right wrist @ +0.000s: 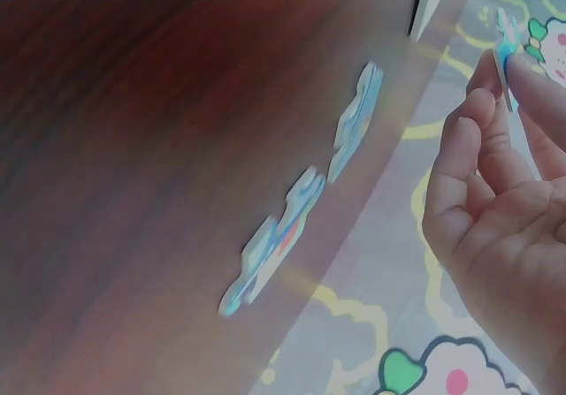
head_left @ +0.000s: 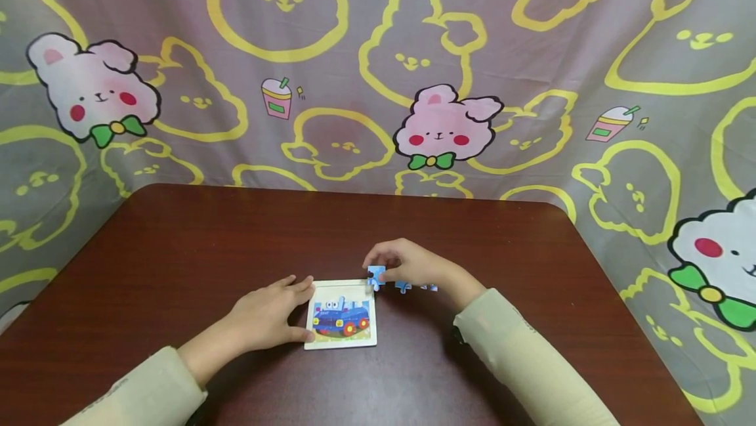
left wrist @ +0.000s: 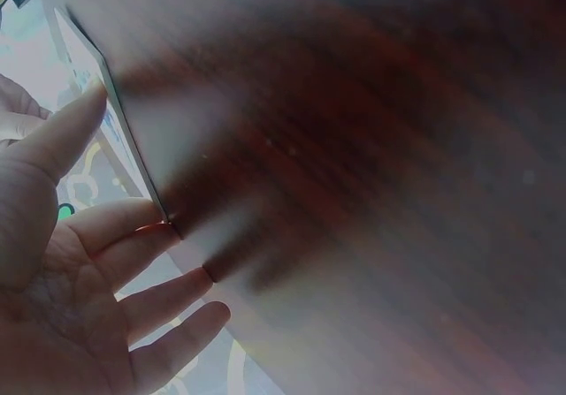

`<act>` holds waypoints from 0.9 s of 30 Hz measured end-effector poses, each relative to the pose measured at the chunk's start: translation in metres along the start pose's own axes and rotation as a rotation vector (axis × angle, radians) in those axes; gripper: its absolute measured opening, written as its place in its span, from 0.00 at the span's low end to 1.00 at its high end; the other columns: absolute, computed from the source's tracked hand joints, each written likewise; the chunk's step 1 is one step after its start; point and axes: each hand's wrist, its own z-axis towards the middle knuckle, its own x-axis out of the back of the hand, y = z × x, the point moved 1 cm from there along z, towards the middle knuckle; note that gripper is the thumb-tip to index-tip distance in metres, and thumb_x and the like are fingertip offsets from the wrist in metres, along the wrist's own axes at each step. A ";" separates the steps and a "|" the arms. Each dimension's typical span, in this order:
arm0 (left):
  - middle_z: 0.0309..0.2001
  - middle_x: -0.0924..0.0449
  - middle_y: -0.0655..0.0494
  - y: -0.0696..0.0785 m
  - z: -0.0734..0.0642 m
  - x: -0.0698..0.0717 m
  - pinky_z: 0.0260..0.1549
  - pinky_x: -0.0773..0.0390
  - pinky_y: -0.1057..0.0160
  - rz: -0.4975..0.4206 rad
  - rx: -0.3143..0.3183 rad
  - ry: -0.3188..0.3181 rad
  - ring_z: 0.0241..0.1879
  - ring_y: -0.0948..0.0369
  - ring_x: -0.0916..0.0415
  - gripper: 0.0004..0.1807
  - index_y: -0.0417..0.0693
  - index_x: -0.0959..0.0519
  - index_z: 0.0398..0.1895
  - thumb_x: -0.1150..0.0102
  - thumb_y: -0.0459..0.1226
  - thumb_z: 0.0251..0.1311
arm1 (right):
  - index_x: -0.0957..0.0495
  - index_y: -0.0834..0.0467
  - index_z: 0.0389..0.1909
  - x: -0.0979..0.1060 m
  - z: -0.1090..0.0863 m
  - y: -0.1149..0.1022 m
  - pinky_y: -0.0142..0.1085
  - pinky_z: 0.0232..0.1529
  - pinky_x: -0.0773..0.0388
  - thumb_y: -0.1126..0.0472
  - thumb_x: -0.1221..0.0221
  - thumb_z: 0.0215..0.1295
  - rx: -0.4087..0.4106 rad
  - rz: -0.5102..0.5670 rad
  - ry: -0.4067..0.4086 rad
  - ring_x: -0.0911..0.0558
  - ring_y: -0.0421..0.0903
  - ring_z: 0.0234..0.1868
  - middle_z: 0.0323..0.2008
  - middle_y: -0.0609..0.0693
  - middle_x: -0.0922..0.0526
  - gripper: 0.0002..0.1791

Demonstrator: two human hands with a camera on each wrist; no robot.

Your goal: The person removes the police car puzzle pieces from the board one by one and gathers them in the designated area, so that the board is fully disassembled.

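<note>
A square puzzle tray (head_left: 370,340) with a pale rim lies on the table, its lower part filled with a picture of a blue truck (head_left: 345,316). The top strip of the tray shows bare board. My left hand (head_left: 262,314) touches the tray's left side, thumb at the near corner and fingers spread towards the far corner. Between thumb and fingertips, my right hand (head_left: 416,264) pinches a blue puzzle piece (head_left: 376,275) at the tray's upper right corner. In the right wrist view this piece (right wrist: 506,59) stands edge-on, raised off the table.
Several loose puzzle pieces lie right of the tray, partly behind my right hand: one blue piece (head_left: 403,286) and an overlapping group (right wrist: 276,240) with some red on it. The brown table (head_left: 236,229) ends at a patterned curtain (head_left: 342,85) behind and on both sides.
</note>
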 end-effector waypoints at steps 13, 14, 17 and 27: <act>0.72 0.31 0.50 0.001 0.000 0.001 0.56 0.27 0.35 -0.002 0.009 0.001 0.72 0.43 0.36 0.43 0.48 0.26 0.67 0.27 0.56 0.49 | 0.21 0.64 0.53 0.022 -0.023 0.014 0.35 0.43 0.21 0.70 0.38 0.65 0.038 0.111 0.067 0.19 0.46 0.41 0.44 0.59 0.14 0.16; 0.72 0.31 0.50 0.001 0.000 0.001 0.56 0.27 0.35 -0.002 0.012 0.000 0.72 0.43 0.36 0.43 0.48 0.26 0.67 0.27 0.56 0.49 | 0.21 0.65 0.53 0.024 -0.025 0.016 0.35 0.43 0.22 0.70 0.38 0.65 0.036 0.116 0.073 0.19 0.46 0.42 0.45 0.59 0.14 0.16; 0.72 0.31 0.50 0.001 0.000 0.000 0.56 0.27 0.35 -0.002 0.015 0.000 0.72 0.43 0.36 0.43 0.48 0.26 0.67 0.27 0.56 0.49 | 0.21 0.65 0.53 0.028 -0.032 0.022 0.34 0.38 0.23 0.71 0.39 0.64 0.025 0.115 0.090 0.21 0.45 0.37 0.42 0.59 0.15 0.16; 0.72 0.32 0.50 0.001 0.000 0.000 0.57 0.27 0.36 -0.003 0.016 0.001 0.72 0.43 0.36 0.43 0.48 0.26 0.68 0.27 0.56 0.49 | 0.21 0.65 0.52 0.043 -0.056 0.045 0.33 0.35 0.26 0.71 0.39 0.64 -0.024 0.088 0.142 0.24 0.44 0.35 0.37 0.57 0.17 0.16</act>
